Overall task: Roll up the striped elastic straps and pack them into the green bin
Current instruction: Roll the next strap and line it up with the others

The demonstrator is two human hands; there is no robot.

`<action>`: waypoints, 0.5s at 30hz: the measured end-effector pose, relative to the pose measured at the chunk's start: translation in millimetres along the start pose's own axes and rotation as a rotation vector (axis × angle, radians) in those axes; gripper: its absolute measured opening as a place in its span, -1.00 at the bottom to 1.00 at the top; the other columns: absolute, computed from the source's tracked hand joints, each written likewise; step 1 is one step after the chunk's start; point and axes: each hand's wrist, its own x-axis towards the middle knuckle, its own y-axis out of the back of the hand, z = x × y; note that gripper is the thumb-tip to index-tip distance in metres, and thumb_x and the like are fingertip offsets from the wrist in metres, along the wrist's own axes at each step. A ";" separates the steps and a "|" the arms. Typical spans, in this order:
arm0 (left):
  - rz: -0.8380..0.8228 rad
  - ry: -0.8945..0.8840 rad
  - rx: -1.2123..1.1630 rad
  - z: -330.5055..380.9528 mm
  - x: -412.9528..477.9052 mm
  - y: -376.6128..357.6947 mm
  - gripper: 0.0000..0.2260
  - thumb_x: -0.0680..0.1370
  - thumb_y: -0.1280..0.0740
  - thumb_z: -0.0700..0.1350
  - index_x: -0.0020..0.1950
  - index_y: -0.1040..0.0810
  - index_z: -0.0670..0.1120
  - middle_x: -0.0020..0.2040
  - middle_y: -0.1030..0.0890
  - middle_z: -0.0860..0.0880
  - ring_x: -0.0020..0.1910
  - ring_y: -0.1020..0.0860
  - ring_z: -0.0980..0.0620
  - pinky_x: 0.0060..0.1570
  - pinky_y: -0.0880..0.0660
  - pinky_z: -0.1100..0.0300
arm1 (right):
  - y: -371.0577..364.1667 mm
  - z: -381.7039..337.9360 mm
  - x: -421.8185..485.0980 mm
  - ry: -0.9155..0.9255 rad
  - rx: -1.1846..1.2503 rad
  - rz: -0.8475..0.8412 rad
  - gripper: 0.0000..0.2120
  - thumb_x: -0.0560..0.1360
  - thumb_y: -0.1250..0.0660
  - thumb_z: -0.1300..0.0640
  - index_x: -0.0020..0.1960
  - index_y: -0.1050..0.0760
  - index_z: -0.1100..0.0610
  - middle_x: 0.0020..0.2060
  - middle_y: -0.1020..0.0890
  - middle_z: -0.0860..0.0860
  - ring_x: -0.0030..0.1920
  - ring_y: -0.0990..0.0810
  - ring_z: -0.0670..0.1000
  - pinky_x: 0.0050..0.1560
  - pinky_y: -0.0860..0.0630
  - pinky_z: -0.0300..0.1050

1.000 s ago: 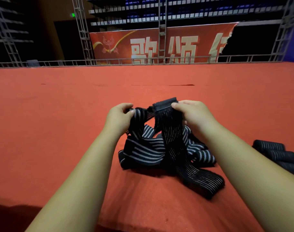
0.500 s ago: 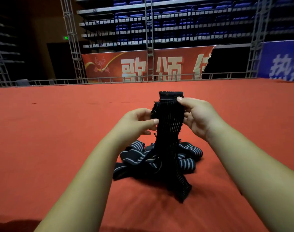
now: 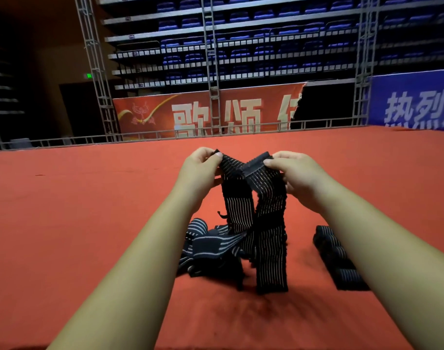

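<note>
black striped strap (image 3: 256, 218) pinched by left hand (image 3: 199, 170) and right hand (image 3: 295, 174).

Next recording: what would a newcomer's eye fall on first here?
Centre frame, the left hand and right hand pinch a black striped strap held up above the red carpet. Below it lies a loose strap pile, and rolled straps sit in a row at right.

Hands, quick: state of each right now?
Left hand: closed, pinching the lifted striped strap.
Right hand: closed, pinching the same strap's end.
</note>
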 end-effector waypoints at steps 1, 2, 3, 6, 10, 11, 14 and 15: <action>-0.028 -0.005 0.040 2.1 -0.8 -2.8 -0.85 0.74 -0.30 -0.12 -0.01 -0.57 -0.08 -0.02 -0.71 -0.06 -0.02 -0.70 0.00 0.10 -0.68 -0.04 | 2.1 -1.1 -1.2 0.011 0.024 -0.021 -0.87 0.65 -0.40 0.21 -0.07 -0.63 0.10 -0.17 -0.64 0.10 -0.17 -0.56 0.08 -0.19 -0.43 -0.05; -0.064 -0.005 0.083 3.6 -1.6 -5.5 -0.84 0.73 -0.31 -0.09 -0.02 -0.58 -0.06 -0.04 -0.72 -0.02 -0.02 -0.70 0.04 0.13 -0.65 -0.03 | 4.4 -0.8 -1.7 0.021 0.035 -0.049 -0.91 0.66 -0.39 0.21 -0.01 -0.65 0.14 -0.10 -0.67 0.11 -0.11 -0.59 0.10 -0.10 -0.46 -0.02; -0.109 -0.009 0.120 4.1 -2.0 -7.7 -0.83 0.73 -0.32 -0.07 -0.03 -0.60 -0.06 -0.05 -0.73 0.00 -0.02 -0.69 0.06 0.17 -0.63 -0.04 | 6.5 -0.4 -2.3 0.031 0.035 -0.083 -0.90 0.66 -0.38 0.20 0.07 -0.66 0.20 -0.01 -0.71 0.08 -0.04 -0.62 0.11 0.00 -0.51 0.02; -0.235 -0.024 0.151 5.5 -2.8 -13.8 -0.84 0.71 -0.35 -0.06 0.02 -0.62 -0.10 -0.10 -0.68 -0.05 -0.07 -0.63 -0.02 0.14 -0.61 -0.03 | 9.0 -3.9 -4.8 0.049 -0.036 -0.168 -0.74 0.67 -0.37 0.22 0.30 -0.59 0.33 0.33 -0.68 -0.15 0.17 -0.69 0.04 0.24 -0.59 0.07; -0.217 -0.058 0.076 4.3 0.1 -16.4 -0.80 0.71 -0.41 -0.09 0.09 -0.62 -0.24 -0.13 -0.64 -0.11 -0.21 -0.56 -0.02 -0.18 -0.54 0.18 | 10.5 -3.5 -9.3 0.051 -0.106 -0.266 -0.72 0.67 -0.34 0.27 0.34 -0.56 0.36 0.25 -0.73 -0.12 0.13 -0.67 0.03 0.28 -0.59 0.12; -0.186 -0.057 0.072 4.0 0.6 -16.9 -0.80 0.71 -0.41 -0.11 0.14 -0.63 -0.26 -0.11 -0.66 -0.11 -0.23 -0.60 0.01 -0.23 -0.56 0.20 | 10.1 -1.8 -10.2 0.053 -0.113 -0.278 -0.73 0.67 -0.34 0.28 0.34 -0.57 0.36 0.21 -0.75 -0.08 0.11 -0.67 0.03 0.24 -0.61 0.09; -0.149 -0.033 0.039 1.0 2.4 -19.5 -0.87 0.72 -0.36 -0.18 0.22 -0.67 -0.16 -0.02 -0.72 -0.10 -0.20 -0.67 0.01 -0.27 -0.61 0.17 | 6.2 6.0 -11.6 0.081 -0.123 -0.269 -0.82 0.68 -0.34 0.30 0.19 -0.56 0.42 0.25 -0.73 -0.10 0.05 -0.70 0.00 0.04 -0.67 -0.05; -0.163 -0.030 0.023 -0.1 2.0 -21.4 -0.85 0.73 -0.34 -0.18 0.22 -0.69 -0.12 0.00 -0.74 -0.10 -0.16 -0.68 -0.01 -0.23 -0.64 0.13 | 4.2 8.7 -11.1 0.091 -0.124 -0.259 -0.86 0.67 -0.35 0.30 0.12 -0.56 0.41 0.27 -0.72 -0.13 0.03 -0.70 -0.02 0.01 -0.68 -0.07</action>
